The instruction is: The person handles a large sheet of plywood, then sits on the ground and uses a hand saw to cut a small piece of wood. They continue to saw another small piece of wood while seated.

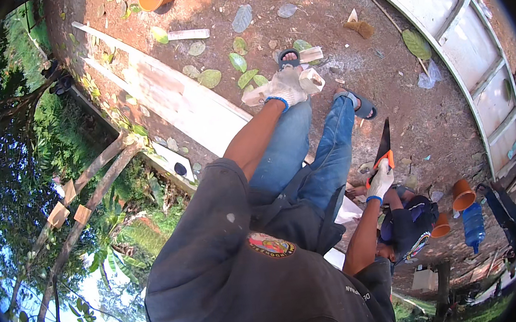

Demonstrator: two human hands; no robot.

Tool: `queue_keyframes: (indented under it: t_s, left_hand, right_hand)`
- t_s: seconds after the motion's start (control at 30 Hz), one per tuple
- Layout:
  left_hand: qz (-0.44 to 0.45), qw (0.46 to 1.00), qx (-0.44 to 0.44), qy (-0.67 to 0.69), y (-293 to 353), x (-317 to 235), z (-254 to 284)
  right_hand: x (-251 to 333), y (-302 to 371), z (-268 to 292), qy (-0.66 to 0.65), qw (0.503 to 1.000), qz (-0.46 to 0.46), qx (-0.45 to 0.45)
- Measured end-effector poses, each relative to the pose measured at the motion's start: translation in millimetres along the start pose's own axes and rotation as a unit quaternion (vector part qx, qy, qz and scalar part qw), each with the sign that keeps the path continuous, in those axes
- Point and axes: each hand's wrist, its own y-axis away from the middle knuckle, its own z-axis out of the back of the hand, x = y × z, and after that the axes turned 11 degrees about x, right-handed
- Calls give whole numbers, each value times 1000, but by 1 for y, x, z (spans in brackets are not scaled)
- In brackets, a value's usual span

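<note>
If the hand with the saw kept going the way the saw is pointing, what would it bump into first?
The right hand points the saw up the picture, past the sandalled foot. Bare dirt ground seems to come first, though depth is hard to judge.

Gloved left hand [285, 88] grips a pale wood piece [312, 80] at twelve o'clock; gloved right hand [380, 180] holds an orange-handled handsaw [384, 146] at three o'clock.

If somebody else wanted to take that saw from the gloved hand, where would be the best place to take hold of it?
Probably at the orange handle, coming from the handle end beside the right hand. The dark blade tapers away from the handle toward the ground, with what looks like a cutting edge along it, so the thick handle gives the safer grip.
</note>
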Motion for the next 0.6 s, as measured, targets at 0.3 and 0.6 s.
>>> queue_keyframes:
  t_s: [0.3,0.6]
  left_hand:
    - [118,985,12,122,-5,256,76]
    - [191,975,-33,107,-174,547,58]
  right_hand:
    - [23,43,-155,88,993,81,23]
    - [66,-47,-327,340,896,264,108]
